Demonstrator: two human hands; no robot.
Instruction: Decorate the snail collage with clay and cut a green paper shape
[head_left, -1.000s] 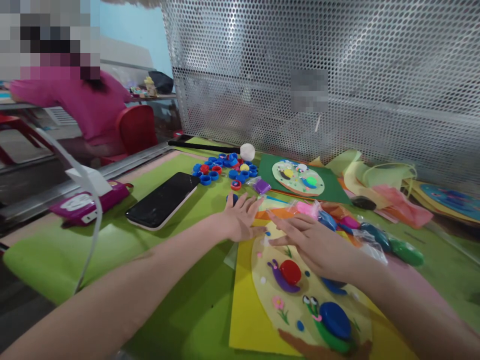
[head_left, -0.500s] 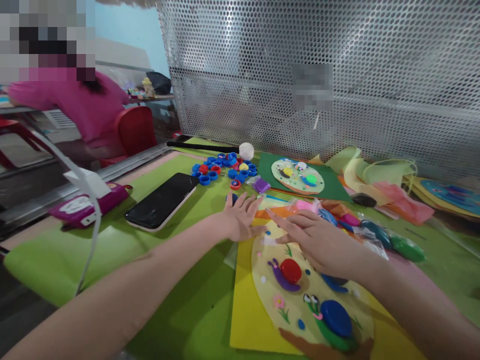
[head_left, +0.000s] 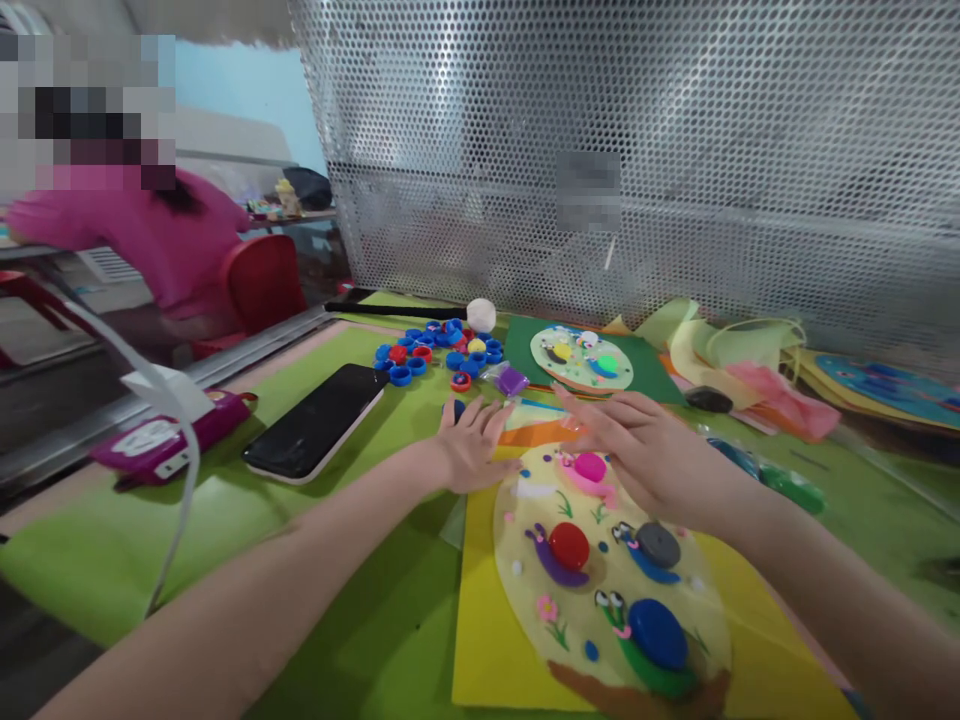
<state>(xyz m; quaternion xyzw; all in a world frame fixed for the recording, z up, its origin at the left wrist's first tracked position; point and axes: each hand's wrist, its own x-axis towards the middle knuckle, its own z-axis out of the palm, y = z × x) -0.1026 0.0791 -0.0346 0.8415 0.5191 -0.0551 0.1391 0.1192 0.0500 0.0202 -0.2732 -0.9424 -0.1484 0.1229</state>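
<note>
A yellow sheet (head_left: pixel 480 640) carries a cream oval picture (head_left: pixel 525 600) with clay snails. Their shells are a red cap (head_left: pixel 569 546), a blue cap (head_left: pixel 658 634), a grey cap (head_left: pixel 658 545) and a pink round piece (head_left: pixel 589 467). My left hand (head_left: pixel 469 450) lies with fingers spread at the sheet's upper left edge, a dark blue round piece (head_left: pixel 452 411) by its fingertips. Above the picture's upper right part is my right hand (head_left: pixel 660 455), fingers stretched out leftward. Its palm side and whatever lies beneath are hidden.
A black phone (head_left: pixel 319 420) and a purple power strip (head_left: pixel 172 435) lie left. Behind are several bottle caps (head_left: pixel 409 372), a purple clay packet (head_left: pixel 511 380) and another snail picture (head_left: pixel 581 360). Clay packets (head_left: pixel 791 487) lie right. A perforated metal panel (head_left: pixel 465 200) stands behind; a person in pink (head_left: pixel 161 240) sits left.
My right hand has lifted away from the picture, uncovering the pink snail and the grey-capped one. The colourful packets behind that hand are now mostly out of sight. My left hand stays spread.
</note>
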